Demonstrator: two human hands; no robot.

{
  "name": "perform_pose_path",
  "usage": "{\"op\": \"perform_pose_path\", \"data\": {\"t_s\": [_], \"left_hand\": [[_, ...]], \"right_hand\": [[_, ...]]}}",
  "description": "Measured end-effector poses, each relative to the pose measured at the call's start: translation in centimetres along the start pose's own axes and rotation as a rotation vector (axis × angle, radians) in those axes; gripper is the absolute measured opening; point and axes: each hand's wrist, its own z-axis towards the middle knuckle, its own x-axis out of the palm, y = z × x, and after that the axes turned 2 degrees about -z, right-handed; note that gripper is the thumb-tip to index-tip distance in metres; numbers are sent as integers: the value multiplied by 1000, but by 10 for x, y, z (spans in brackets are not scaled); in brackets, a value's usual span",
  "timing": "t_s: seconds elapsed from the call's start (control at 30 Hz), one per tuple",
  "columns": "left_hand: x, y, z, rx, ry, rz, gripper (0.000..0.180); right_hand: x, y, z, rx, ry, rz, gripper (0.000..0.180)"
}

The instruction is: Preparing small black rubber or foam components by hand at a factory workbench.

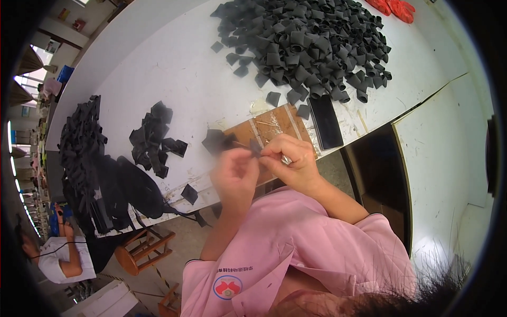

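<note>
My right hand [292, 158] is closed, thumb and fingertips pinching a small dark grey piece [255, 146] of sheet material. Close against it on the left is my left hand [235, 171], curled but smeared by motion, so its grip cannot be made out. A thin brownish sliver shows by the left fingertips, too blurred to name. Both hands are over the near part of a brown board [240, 129] with pale strips and a shiny clear film [270, 124]. Beside the left fingers lie blurred dark grey flat pieces [213, 141].
A big heap of curled dark grey pieces [306, 45] covers the table's far side. Flat dark pieces [150, 137] and a pile of black strips [79, 137] lie left. A black phone-like slab [325, 122] adjoins the board. Wooden stool [140, 251] and another person [66, 256] are lower left.
</note>
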Motion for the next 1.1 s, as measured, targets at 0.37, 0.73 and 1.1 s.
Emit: {"op": "perform_pose_path", "data": {"t_s": [0.37, 0.73, 1.1], "left_hand": [[-12, 40, -8, 352, -94, 387, 11], [-40, 131, 55, 29, 43, 808, 19], [-44, 74, 31, 69, -235, 413, 11]], "right_hand": [[-16, -19, 19, -213, -119, -389, 5], [-12, -49, 16, 344, -36, -216, 10], [44, -12, -16, 124, 255, -360, 19]]}}
